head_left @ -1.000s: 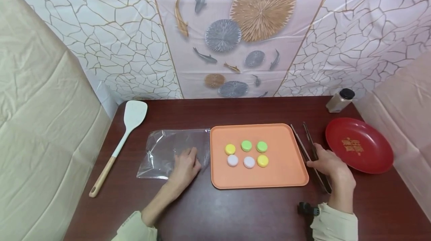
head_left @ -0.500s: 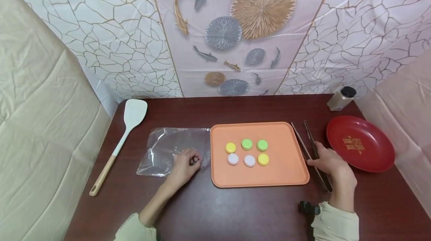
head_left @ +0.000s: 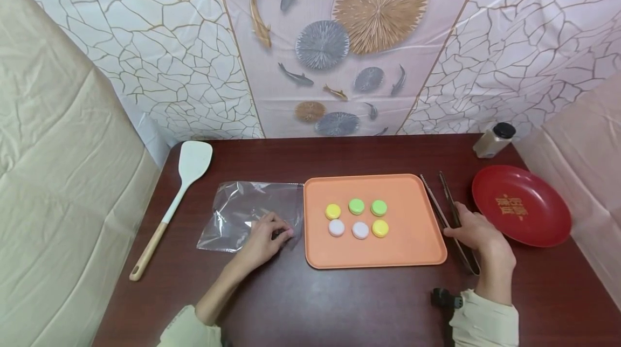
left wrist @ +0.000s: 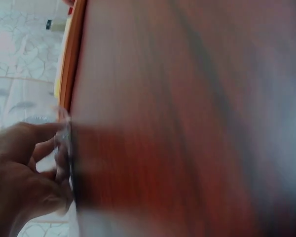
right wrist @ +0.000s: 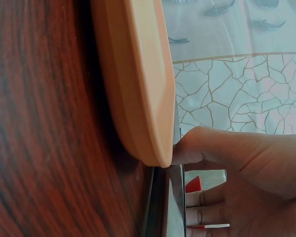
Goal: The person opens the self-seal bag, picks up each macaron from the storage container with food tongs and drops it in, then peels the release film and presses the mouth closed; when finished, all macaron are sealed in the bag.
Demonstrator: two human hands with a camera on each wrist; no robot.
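Observation:
In the head view a clear plastic bag [head_left: 233, 207] lies flat to the left of an orange tray [head_left: 407, 244]. My left hand [head_left: 262, 239] rests over the bag's lower right part, thumb and fingertips pinching its edge; the left wrist view shows clear film [left wrist: 65, 136] at the fingertips. On the tray sit several macarons: yellow [head_left: 332, 211], green [head_left: 356, 206] and pale lilac [head_left: 360, 230]. Right of the tray my right hand [head_left: 480, 236] grips metal tongs [head_left: 439, 209], thumb on the near arm, fingers on the far one. The tongs' arms stand apart, tips pointing away.
A red oval plate [head_left: 538, 207] lies just beyond my right hand. Behind it stands a jar with a black lid [head_left: 492, 142]. At the far left is a white spatula [head_left: 186, 174] with a wooden handle. Fabric walls [head_left: 184, 67] enclose the dark table [head_left: 310, 309].
The left hand's fingers, spread over the bag earlier, have drawn in toward the thumb at its edge, and the wrist has dropped slightly left. The right hand and tongs keep their place.

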